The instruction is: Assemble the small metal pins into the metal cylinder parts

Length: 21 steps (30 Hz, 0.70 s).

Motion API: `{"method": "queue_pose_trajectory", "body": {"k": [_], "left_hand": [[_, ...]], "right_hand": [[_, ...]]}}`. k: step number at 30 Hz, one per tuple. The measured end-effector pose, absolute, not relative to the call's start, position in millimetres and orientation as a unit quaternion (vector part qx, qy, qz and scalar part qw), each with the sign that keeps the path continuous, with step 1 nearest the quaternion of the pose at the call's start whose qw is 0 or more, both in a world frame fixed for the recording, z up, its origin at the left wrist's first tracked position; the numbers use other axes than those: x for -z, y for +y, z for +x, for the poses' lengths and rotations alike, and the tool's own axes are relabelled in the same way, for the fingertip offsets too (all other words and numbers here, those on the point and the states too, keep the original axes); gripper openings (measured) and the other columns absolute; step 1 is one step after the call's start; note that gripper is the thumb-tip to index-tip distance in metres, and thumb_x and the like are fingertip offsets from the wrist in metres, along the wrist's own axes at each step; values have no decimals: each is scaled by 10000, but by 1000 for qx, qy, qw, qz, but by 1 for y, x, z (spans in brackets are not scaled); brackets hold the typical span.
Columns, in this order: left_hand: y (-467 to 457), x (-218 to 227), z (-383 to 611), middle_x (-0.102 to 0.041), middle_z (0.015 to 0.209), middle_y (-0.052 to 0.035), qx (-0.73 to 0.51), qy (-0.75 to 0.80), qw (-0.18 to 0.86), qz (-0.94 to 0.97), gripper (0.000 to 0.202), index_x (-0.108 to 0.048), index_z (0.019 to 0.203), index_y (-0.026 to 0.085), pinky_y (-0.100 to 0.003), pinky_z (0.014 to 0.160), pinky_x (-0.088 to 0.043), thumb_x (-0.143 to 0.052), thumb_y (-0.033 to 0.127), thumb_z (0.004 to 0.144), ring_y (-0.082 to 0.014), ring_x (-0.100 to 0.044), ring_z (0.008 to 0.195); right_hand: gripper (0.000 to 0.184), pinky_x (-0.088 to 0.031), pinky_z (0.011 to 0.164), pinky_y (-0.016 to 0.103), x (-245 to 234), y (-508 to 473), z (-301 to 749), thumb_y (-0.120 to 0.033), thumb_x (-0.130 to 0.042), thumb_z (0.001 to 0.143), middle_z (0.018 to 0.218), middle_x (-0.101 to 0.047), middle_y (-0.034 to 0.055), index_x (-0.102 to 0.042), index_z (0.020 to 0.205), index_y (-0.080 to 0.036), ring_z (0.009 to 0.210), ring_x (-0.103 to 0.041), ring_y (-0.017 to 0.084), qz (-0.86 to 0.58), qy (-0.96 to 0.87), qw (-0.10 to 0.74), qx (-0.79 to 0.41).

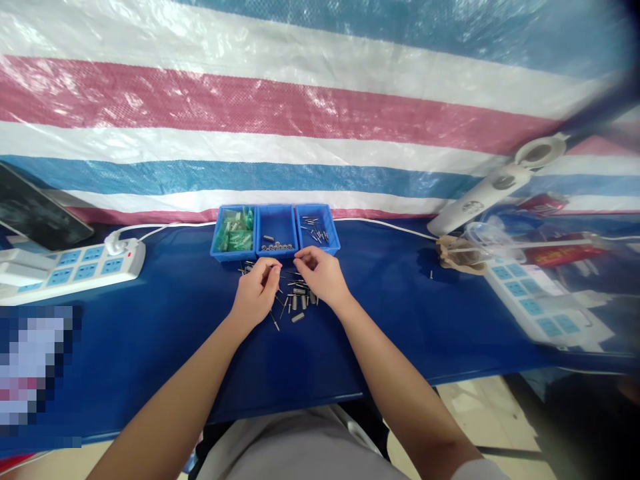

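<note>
Between my hands on the blue tabletop lies a loose pile of thin metal pins that look like blind rivets [275,324] and short grey cylinders [298,317]. My left hand [256,297] is closed in a pinch at the pile's left side; whatever is in its fingertips is too small to make out. On the other side, my right hand [323,275] pinches thumb and forefinger together by the front edge of the middle blue bin [270,215]. That bin holds several metal cylinders along its front. The right blue bin [305,212] contains thin metal pins.
A left blue bin [215,244] holds green plastic pieces. Power strips [136,261] stand at far left and right. One small screw-like piece [431,275] lies to the right. A white fan-like device [475,200] and crumpled brown paper [457,257] are beyond it, near a striped sheet [320,150].
</note>
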<state>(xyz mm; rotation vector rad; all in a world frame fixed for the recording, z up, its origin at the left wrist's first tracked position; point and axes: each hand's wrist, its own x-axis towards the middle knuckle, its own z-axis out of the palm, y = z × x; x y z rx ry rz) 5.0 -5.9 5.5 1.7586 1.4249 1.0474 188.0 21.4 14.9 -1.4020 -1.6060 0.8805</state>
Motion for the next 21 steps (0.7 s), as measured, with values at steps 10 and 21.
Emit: {"method": "queue_pose_trajectory", "body": {"k": [10,21], "left_hand": [[-7,-5,5,-610,639,37,-397,541,327,665,265,-616,1047,219,-243,585,-443,-459,429,1004,-127,-581,548],[-7,-3,4,-604,638,36,-400,540,324,666,223,-619,1032,223,-249,597,-439,-480,393,997,-127,-585,563]], "right_hand": [[204,-495,706,284,-18,19,192,-100,-666,807,925,-768,0,-724,937,-246,751,-673,162,-557,-734,259,-290],[234,-459,666,272,-16,17,189,-58,-613,797,872,-739,10,-704,925,-232,772,-654,174,-557,-751,233,-266]]}}
